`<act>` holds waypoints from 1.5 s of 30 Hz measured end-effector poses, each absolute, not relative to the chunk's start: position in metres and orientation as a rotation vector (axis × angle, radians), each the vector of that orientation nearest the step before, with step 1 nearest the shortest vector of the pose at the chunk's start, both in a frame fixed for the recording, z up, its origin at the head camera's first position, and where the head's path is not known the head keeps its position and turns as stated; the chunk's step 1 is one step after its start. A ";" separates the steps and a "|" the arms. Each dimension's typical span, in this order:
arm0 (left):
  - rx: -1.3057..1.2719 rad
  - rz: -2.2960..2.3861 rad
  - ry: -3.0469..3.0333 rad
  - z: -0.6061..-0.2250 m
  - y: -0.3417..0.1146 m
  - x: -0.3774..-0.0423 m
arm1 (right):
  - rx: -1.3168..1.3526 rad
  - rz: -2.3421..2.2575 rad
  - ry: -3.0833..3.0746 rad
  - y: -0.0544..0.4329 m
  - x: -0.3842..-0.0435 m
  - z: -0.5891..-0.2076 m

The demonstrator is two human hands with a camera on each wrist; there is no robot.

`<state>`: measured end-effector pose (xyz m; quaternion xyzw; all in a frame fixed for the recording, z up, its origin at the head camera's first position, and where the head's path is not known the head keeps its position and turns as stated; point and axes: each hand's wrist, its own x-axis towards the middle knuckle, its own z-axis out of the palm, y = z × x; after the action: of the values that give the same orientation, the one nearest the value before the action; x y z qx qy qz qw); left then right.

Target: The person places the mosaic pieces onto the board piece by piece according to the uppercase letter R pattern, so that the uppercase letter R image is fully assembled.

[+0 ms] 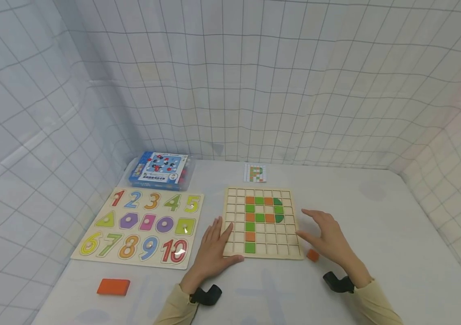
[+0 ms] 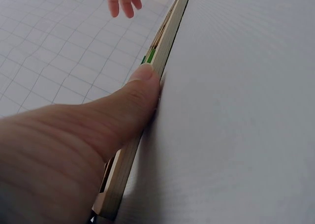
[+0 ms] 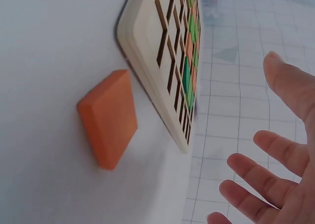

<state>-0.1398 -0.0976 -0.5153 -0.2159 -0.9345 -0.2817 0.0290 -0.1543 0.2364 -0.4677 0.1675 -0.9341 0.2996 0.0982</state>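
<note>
A wooden grid board (image 1: 287,237) lies on the table, with orange, light green and dark green tiles in some cells forming a letter P. My left hand (image 1: 212,253) rests at its lower left corner, fingers along the left side and thumb on the front edge. In the left wrist view the thumb (image 2: 118,111) presses against the board's edge (image 2: 170,32). My right hand (image 1: 328,237) hovers off the board's right side, fingers spread and holding nothing. Below it a loose orange tile (image 1: 313,255) lies on the table beside the board's lower right corner; the right wrist view shows this tile (image 3: 108,120) close up.
A small pattern card (image 1: 255,173) lies behind the board. To the left are a number-and-shape peg puzzle (image 1: 137,228) and, behind it, a blue boxed set (image 1: 161,170). An orange block (image 1: 114,287) lies at the front left. Grid-patterned cloth (image 1: 246,90) encloses the table.
</note>
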 end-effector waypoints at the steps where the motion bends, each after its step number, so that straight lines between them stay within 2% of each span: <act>1: -0.666 -0.867 -2.882 -0.515 -0.098 -0.140 | 0.493 0.875 -2.771 0.239 -0.152 -0.468; 15: -0.657 -0.871 -2.881 -0.515 -0.098 -0.140 | 0.450 0.755 -2.895 0.257 -0.134 -0.473; 45: -0.662 -0.886 -2.892 -0.515 -0.098 -0.140 | 0.444 0.607 -3.003 0.261 -0.124 -0.481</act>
<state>-0.1398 -0.0980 -0.5147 -0.2137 -0.9338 -0.2861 0.0227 -0.1241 0.2612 -0.4805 0.1434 -0.9698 0.1958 0.0228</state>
